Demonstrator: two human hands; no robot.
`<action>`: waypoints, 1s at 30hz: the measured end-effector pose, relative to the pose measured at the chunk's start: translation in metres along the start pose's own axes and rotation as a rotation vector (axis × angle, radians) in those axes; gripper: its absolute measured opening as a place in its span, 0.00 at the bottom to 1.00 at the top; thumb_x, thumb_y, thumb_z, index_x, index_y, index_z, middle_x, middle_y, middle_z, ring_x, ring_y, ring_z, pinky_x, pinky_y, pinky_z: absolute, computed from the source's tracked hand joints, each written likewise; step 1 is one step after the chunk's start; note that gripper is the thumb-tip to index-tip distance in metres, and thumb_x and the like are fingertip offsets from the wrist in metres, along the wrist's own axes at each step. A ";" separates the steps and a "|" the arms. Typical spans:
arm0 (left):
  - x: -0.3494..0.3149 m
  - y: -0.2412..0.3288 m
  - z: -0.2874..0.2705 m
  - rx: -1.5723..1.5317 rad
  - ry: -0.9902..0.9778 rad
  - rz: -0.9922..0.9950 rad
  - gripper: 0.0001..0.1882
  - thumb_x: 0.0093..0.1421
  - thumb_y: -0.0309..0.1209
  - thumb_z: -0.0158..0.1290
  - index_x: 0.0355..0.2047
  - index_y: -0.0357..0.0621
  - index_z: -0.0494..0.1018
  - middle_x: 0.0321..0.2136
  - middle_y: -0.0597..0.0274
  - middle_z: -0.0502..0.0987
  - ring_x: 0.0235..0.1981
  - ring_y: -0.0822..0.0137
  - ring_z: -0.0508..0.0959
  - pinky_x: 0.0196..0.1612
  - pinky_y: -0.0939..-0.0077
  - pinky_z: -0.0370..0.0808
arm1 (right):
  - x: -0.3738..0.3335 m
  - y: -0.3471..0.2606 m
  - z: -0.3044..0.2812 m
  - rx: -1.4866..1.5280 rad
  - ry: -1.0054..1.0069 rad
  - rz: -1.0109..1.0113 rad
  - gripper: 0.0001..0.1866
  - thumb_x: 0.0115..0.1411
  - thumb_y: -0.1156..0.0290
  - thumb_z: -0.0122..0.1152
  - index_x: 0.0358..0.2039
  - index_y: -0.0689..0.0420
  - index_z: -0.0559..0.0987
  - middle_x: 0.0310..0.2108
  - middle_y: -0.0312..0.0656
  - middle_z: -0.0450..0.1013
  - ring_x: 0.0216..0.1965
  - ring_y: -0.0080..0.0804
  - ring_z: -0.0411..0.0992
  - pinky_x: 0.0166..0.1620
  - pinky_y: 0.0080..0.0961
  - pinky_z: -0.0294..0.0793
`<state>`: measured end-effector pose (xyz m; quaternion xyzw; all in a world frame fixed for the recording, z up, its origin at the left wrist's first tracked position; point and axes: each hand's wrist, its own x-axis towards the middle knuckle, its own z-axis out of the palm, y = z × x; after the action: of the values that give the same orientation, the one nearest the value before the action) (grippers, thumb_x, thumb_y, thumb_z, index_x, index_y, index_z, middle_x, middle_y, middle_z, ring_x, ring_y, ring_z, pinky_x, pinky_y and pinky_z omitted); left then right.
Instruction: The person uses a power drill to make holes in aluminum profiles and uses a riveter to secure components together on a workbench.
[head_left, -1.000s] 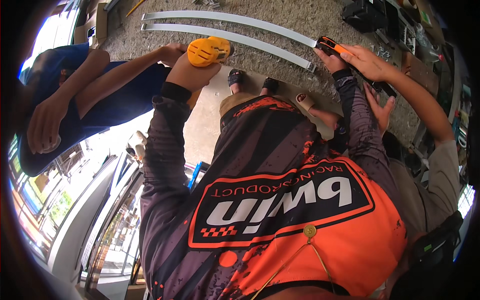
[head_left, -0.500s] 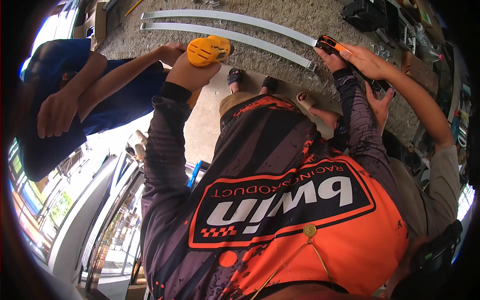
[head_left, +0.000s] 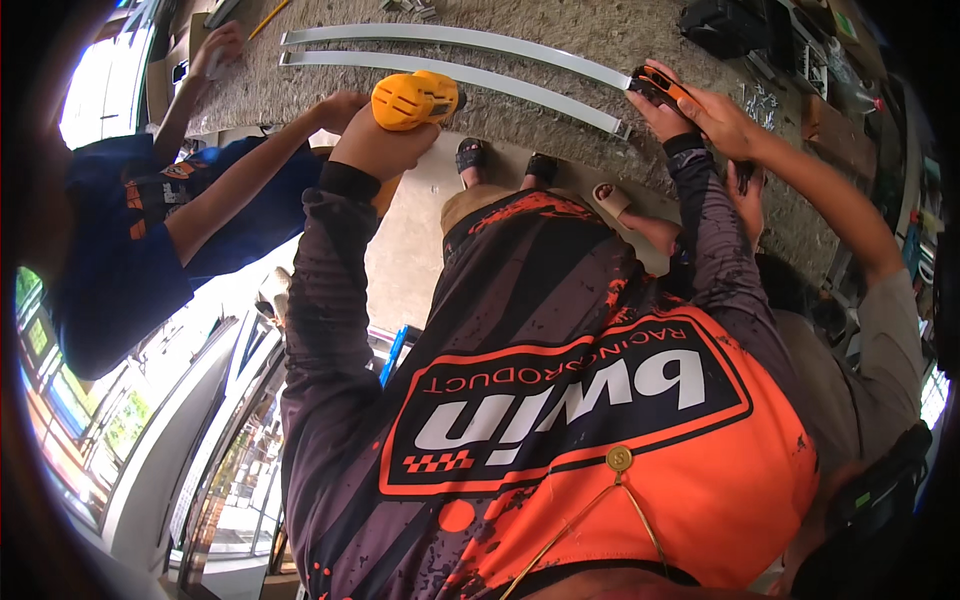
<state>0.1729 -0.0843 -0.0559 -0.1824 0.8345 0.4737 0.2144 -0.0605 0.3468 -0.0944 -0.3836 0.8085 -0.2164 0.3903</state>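
My left hand (head_left: 385,148) is wrapped round the handle of a yellow power drill (head_left: 412,101), its dark chuck turned right. Over at the right, my right hand (head_left: 662,118) is closed about a black-and-orange hand tool (head_left: 660,86) at the right end of the farther metal strip (head_left: 470,38). A co-worker's hand (head_left: 722,120) reaches in from the right and touches the same tool. The nearer metal strip (head_left: 480,82) lies alongside, its right end just left of my right hand. Which part of the tool my fingers press is hidden.
Both pale strips lie on a rough, worn work surface (head_left: 330,95). A person in a dark blue shirt (head_left: 120,250) stands on the left. Black cases (head_left: 735,28), a clear bottle (head_left: 860,100) and small metal pieces (head_left: 760,105) lie at the far right. Sandalled feet (head_left: 470,155) show below.
The co-worker on the left has raised one hand toward the far left edge of the work surface. The right co-worker's lower hand has drawn in closer to my right sleeve. My hands barely moved.
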 end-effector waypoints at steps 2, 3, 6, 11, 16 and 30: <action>0.003 -0.006 -0.004 0.027 -0.044 -0.009 0.12 0.59 0.37 0.58 0.35 0.40 0.79 0.20 0.66 0.79 0.20 0.70 0.81 0.26 0.74 0.77 | -0.008 0.001 0.002 -0.257 0.115 -0.161 0.33 0.71 0.50 0.50 0.68 0.58 0.62 0.43 0.58 0.77 0.46 0.57 0.77 0.51 0.43 0.74; 0.005 -0.008 -0.005 0.048 -0.046 0.004 0.12 0.59 0.37 0.58 0.35 0.40 0.79 0.20 0.65 0.79 0.20 0.69 0.81 0.27 0.73 0.77 | -0.010 0.003 0.001 -0.364 0.093 -0.155 0.33 0.70 0.51 0.51 0.68 0.59 0.62 0.44 0.58 0.77 0.46 0.58 0.76 0.50 0.44 0.74; 0.011 -0.008 -0.005 0.146 -0.058 0.067 0.12 0.58 0.37 0.57 0.34 0.41 0.79 0.20 0.63 0.80 0.23 0.66 0.82 0.30 0.71 0.77 | -0.004 -0.009 -0.027 -0.529 -0.181 0.035 0.30 0.68 0.54 0.54 0.63 0.60 0.63 0.42 0.59 0.76 0.45 0.59 0.76 0.47 0.46 0.75; 0.012 -0.012 -0.003 0.262 -0.024 0.184 0.13 0.57 0.39 0.56 0.35 0.43 0.79 0.23 0.59 0.81 0.29 0.59 0.83 0.36 0.66 0.78 | 0.040 -0.074 -0.079 -0.574 -0.664 0.227 0.27 0.65 0.55 0.57 0.56 0.62 0.69 0.33 0.56 0.78 0.38 0.53 0.79 0.41 0.44 0.76; 0.014 -0.019 -0.003 0.314 0.025 0.260 0.13 0.57 0.39 0.56 0.37 0.43 0.79 0.26 0.57 0.82 0.32 0.56 0.83 0.38 0.65 0.78 | -0.001 -0.011 -0.029 -0.218 -0.383 -0.019 0.30 0.63 0.53 0.60 0.55 0.64 0.68 0.39 0.57 0.77 0.41 0.54 0.76 0.44 0.43 0.73; 0.015 -0.032 -0.020 0.165 -0.052 0.456 0.23 0.56 0.35 0.61 0.52 0.43 0.74 0.42 0.52 0.83 0.45 0.50 0.83 0.48 0.63 0.79 | 0.057 -0.106 0.134 0.158 0.518 0.343 0.17 0.60 0.59 0.66 0.39 0.60 0.78 0.30 0.47 0.76 0.30 0.45 0.76 0.37 0.35 0.75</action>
<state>0.1726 -0.1187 -0.0773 0.0412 0.8842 0.4446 0.1373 0.0711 0.2303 -0.1322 -0.1422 0.9146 -0.3000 0.2310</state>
